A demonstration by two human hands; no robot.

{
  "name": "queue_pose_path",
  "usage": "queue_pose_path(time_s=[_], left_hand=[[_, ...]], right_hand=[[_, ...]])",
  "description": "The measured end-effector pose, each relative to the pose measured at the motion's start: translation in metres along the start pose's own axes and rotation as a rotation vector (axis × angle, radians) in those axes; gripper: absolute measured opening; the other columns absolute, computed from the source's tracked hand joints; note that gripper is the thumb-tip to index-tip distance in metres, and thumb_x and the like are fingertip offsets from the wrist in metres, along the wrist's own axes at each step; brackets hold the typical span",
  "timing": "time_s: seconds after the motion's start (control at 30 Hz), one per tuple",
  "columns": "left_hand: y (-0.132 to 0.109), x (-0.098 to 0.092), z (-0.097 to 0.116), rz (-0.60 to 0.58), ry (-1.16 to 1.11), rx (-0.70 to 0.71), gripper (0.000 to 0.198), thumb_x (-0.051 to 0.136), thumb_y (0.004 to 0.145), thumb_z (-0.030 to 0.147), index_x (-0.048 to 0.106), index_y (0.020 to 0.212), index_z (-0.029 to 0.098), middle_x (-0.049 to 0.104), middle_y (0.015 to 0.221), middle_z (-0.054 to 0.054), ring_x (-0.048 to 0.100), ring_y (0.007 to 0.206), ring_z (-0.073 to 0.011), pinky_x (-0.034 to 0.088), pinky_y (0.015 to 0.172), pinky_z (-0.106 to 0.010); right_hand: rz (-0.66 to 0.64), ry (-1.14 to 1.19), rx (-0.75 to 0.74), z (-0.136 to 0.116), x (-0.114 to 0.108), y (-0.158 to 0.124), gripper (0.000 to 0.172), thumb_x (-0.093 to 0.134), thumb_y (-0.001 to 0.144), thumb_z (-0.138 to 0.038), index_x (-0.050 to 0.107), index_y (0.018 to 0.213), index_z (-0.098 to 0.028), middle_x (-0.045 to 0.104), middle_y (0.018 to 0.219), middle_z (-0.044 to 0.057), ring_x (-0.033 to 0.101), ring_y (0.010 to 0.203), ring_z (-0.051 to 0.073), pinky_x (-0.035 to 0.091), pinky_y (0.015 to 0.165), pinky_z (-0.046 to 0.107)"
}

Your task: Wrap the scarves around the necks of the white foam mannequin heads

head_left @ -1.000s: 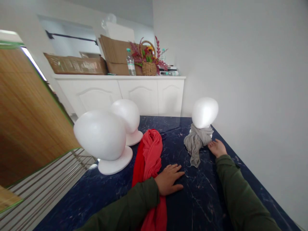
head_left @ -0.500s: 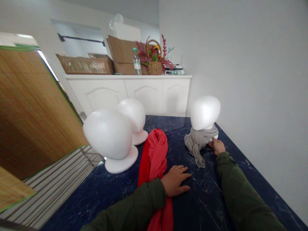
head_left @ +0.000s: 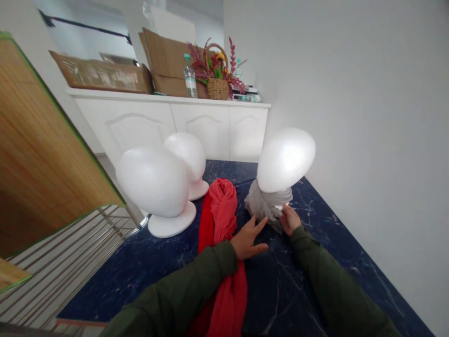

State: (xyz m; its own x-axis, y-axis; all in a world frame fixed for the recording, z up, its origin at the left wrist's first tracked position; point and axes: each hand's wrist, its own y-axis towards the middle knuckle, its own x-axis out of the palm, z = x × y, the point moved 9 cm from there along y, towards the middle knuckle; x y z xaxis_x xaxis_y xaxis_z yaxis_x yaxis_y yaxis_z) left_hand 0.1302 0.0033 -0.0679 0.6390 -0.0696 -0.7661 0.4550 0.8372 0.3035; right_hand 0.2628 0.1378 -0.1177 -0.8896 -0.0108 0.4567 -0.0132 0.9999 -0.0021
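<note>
A white mannequin head (head_left: pixel 286 157) leans to the right, with a grey scarf (head_left: pixel 261 202) wrapped round its neck. My right hand (head_left: pixel 290 220) grips the base of this head, its fingertips partly hidden beneath the scarf. My left hand (head_left: pixel 248 239) is open with fingers spread, just in front of the scarf's lower end; whether it touches the cloth I cannot tell. Under my left forearm a folded red scarf (head_left: pixel 223 210) runs lengthwise on the dark blue marbled table (head_left: pixel 277 285).
Two more white heads, a near one (head_left: pixel 154 182) and a far one (head_left: pixel 187 154), stand at the left. Beside the table are a metal rack (head_left: pixel 84 262) and a wooden panel (head_left: pixel 45 154). A white cabinet (head_left: pixel 203 124) behind carries boxes, a bottle (head_left: pixel 190 77) and a flower basket (head_left: pixel 218 88).
My right hand has drawn the scarf-wrapped head nearer and leftward, and it has gone from upright to tilted. My left hand has risen off the tabletop toward the grey scarf. The camera view has shifted.
</note>
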Motion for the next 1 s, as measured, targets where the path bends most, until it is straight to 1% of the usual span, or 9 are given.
queue_pose_path(time_s=[0.1,0.17,0.23,0.37,0.53,0.63,0.73,0.83,1.0], left_hand=[[-0.005,-0.007,-0.003,0.120,-0.064,-0.037,0.080,0.042,0.076,0.054,0.011,0.137,0.013,0.025,0.137,-0.018,0.017,0.129,-0.0290,0.017,0.104,-0.045],[-0.010,-0.020,-0.008,0.264,-0.095,-0.097,0.073,0.039,0.079,0.048,0.013,0.136,0.011,0.027,0.136,-0.017,0.019,0.129,-0.0269,0.018,0.105,-0.044],[-0.018,-0.038,-0.011,0.418,-0.119,-0.123,0.060,0.036,0.083,0.041,0.023,0.134,0.013,0.034,0.134,-0.015,0.028,0.125,-0.0237,0.024,0.103,-0.042],[-0.032,-0.084,-0.021,0.681,-0.126,-0.150,0.034,0.039,0.083,0.031,0.053,0.110,0.016,0.057,0.111,-0.008,0.050,0.105,-0.0197,0.038,0.093,-0.037],[-0.052,-0.154,-0.041,0.952,-0.068,-0.270,0.025,0.044,0.079,0.026,0.060,0.095,0.016,0.063,0.096,-0.005,0.057,0.089,-0.0177,0.045,0.080,-0.033],[-0.059,-0.192,-0.039,1.027,0.056,-0.274,0.024,0.042,0.079,0.022,0.060,0.093,0.016,0.063,0.095,-0.004,0.057,0.089,-0.0166,0.044,0.081,-0.032],[-0.060,-0.218,-0.036,1.023,0.187,-0.261,0.026,0.038,0.080,0.020,0.060,0.094,0.016,0.063,0.094,-0.005,0.056,0.091,-0.0168,0.043,0.084,-0.033],[-0.056,-0.233,-0.029,0.996,0.340,-0.229,0.025,0.038,0.079,0.016,0.061,0.090,0.015,0.062,0.096,-0.007,0.054,0.095,-0.0184,0.041,0.088,-0.034],[-0.046,-0.248,-0.006,1.037,0.478,-0.134,0.026,0.033,0.077,0.009,0.056,0.089,0.014,0.047,0.123,-0.009,0.040,0.116,-0.0181,0.032,0.100,-0.034]], right_hand=[[-0.043,0.060,0.087,0.017,0.020,-0.031,0.021,0.065,0.064,-0.033,0.054,0.077,-0.020,0.063,0.068,-0.002,0.058,0.057,0.010,0.049,0.052,0.020],[-0.036,0.091,0.115,0.018,0.022,-0.040,0.018,0.062,0.067,-0.031,0.055,0.079,-0.020,0.064,0.072,-0.002,0.059,0.060,0.009,0.049,0.053,0.018],[-0.021,0.112,0.137,0.013,0.015,-0.040,0.013,0.059,0.071,-0.028,0.055,0.081,-0.021,0.065,0.072,-0.003,0.059,0.060,0.008,0.048,0.051,0.016],[-0.016,0.125,0.188,-0.002,-0.007,-0.035,0.006,0.052,0.077,-0.021,0.056,0.081,-0.021,0.065,0.069,-0.004,0.059,0.058,0.006,0.047,0.047,0.012],[-0.080,0.097,0.258,-0.006,-0.010,-0.046,0.009,0.048,0.078,-0.020,0.056,0.080,-0.019,0.065,0.068,-0.002,0.059,0.057,0.008,0.048,0.050,0.016],[-0.201,0.079,0.288,-0.003,0.009,-0.056,0.013,0.047,0.078,-0.023,0.057,0.085,-0.019,0.066,0.076,0.000,0.061,0.066,0.011,0.050,0.059,0.021],[-0.280,0.093,0.320,0.001,0.021,-0.061,0.018,0.046,0.078,-0.024,0.058,0.089,-0.017,0.066,0.082,0.002,0.062,0.076,0.014,0.051,0.067,0.027],[-0.262,0.106,0.338,0.004,0.019,-0.058,0.020,0.045,0.078,-0.022,0.059,0.091,-0.016,0.067,0.081,0.004,0.061,0.080,0.016,0.050,0.070,0.029],[-0.161,-0.060,0.249,-0.010,0.008,-0.054,0.021,0.045,0.082,-0.024,0.056,0.099,-0.017,0.063,0.087,0.004,0.058,0.084,0.016,0.049,0.072,0.031]])
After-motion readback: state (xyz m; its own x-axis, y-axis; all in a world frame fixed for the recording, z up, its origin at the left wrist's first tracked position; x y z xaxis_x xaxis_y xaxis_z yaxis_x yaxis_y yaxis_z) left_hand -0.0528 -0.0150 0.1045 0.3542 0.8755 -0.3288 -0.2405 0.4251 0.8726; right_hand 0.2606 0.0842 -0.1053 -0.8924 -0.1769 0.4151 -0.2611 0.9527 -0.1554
